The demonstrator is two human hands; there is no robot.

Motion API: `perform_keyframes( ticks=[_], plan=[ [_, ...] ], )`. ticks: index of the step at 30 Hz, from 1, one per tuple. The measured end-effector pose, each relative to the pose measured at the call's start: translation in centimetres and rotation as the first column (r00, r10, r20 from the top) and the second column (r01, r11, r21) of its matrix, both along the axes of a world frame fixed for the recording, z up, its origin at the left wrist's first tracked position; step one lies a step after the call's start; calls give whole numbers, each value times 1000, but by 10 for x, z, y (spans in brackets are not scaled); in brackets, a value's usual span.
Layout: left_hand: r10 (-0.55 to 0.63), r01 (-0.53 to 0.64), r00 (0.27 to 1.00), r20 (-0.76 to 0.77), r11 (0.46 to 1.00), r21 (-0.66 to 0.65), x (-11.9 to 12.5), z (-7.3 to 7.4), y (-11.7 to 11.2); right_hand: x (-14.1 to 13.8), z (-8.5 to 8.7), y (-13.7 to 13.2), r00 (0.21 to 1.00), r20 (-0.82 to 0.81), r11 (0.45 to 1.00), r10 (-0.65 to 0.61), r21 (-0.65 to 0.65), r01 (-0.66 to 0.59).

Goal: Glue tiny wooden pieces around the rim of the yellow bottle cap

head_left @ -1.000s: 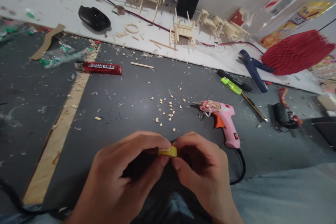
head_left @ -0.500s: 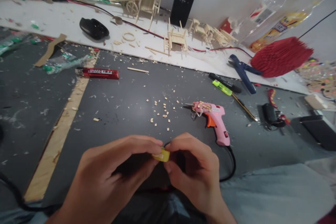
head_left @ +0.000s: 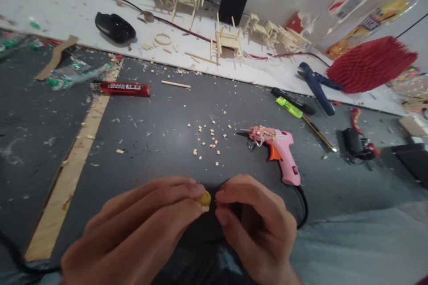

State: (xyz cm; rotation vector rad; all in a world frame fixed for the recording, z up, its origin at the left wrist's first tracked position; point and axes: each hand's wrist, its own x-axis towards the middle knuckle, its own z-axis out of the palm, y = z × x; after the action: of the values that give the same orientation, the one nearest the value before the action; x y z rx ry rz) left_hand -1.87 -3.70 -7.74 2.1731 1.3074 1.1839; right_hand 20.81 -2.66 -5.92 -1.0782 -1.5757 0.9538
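My left hand (head_left: pixel 140 227) pinches a small yellow piece (head_left: pixel 204 198) between thumb and fingertips, low over the near edge of the grey mat (head_left: pixel 160 116). My right hand (head_left: pixel 257 222) is curled, its fingertips just beside the yellow piece; I cannot tell if they touch it or pinch anything. The pink glue gun (head_left: pixel 277 149) lies on the mat just past my right hand, tip pointing left. Little wood bits (head_left: pixel 209 140) are scattered near the middle of the mat. A red tube (head_left: pixel 120 89) lies toward the far left corner.
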Motion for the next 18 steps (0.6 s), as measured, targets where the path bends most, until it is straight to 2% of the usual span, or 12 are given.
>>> perform_keyframes(
  ticks=[1,2,3,4,5,8,9,11,15,18],
  plan=[
    [-21,21,1000,-13,999,27,-4,-4,-4,-1,2,1,1000,8,1000,-13,23,13],
    [-45,45,999,-8,999,2,-6,-8,-8,-2,3,2,1000,15,999,-21,46,20],
    [-49,50,999,24,998,-36,-7,-11,-12,-3,4,3,999,20,997,-25,69,24],
    [-38,54,992,119,989,-134,-6,-12,-16,-4,5,4,999,26,996,-25,86,23],
    [106,-39,965,239,962,-270,-4,-13,-21,-5,6,5,999,33,995,-22,97,18],
    [174,-165,983,63,979,-117,4,-14,-28,-9,6,4,998,65,995,-21,99,15],
    [155,-154,988,7,987,-49,5,-14,-29,-10,6,4,997,72,995,-33,101,26],
    [112,-112,993,-38,994,0,2,-17,-26,-12,5,2,995,82,993,-63,107,54],
    [19,-19,999,-30,1000,-4,-6,-20,-21,-13,3,-1,993,88,992,-74,110,64],
    [98,-95,995,37,993,-70,0,-17,-26,-11,3,-2,993,98,994,-65,98,55]
  ],
)
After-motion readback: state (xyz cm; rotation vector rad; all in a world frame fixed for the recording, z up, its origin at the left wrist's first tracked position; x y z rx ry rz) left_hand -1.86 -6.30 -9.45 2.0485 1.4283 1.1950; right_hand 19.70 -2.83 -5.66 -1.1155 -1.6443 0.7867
